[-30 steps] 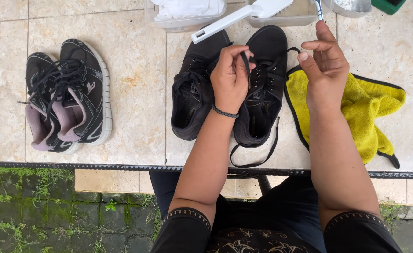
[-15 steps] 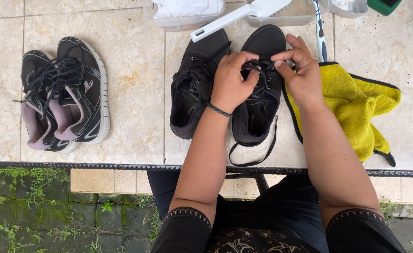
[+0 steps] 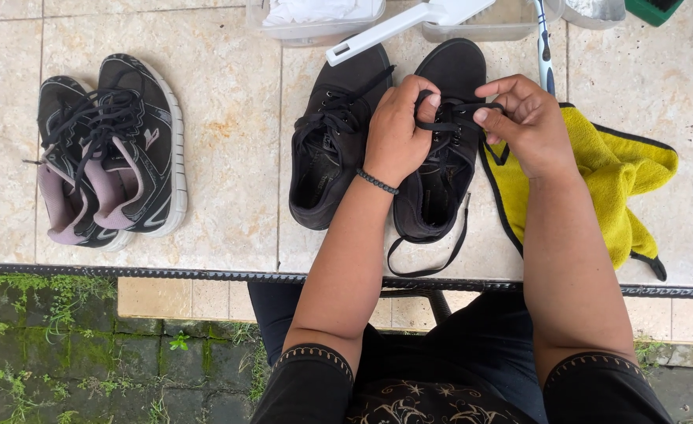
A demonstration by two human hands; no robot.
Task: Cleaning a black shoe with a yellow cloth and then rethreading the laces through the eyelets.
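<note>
Black shoes number four, two pairs on the tiled surface (image 3: 228,102). Your left hand (image 3: 397,129) and right hand (image 3: 523,126) both pinch the black lace (image 3: 456,124) over the right-hand shoe (image 3: 440,180), near the surface's front edge.

Tiled table (image 3: 228,118): widest bare stretch lies between the grey sneaker pair (image 3: 111,157) at left and the black shoe pair, left shoe (image 3: 330,149), right shoe (image 3: 440,157). A hand could pass there front to back.

Far edge blocked: tub (image 3: 315,20), white brush (image 3: 401,23) overhanging the left shoe, second tub (image 3: 511,20).

Right of the shoes: yellow cloth (image 3: 605,180) touching the right shoe; bare tile beyond it (image 3: 692,94).

Over the right shoe: left hand (image 3: 397,129), right hand (image 3: 523,122), lace (image 3: 456,118) between them. Loose lace end (image 3: 433,259) trails to the near edge.
</note>
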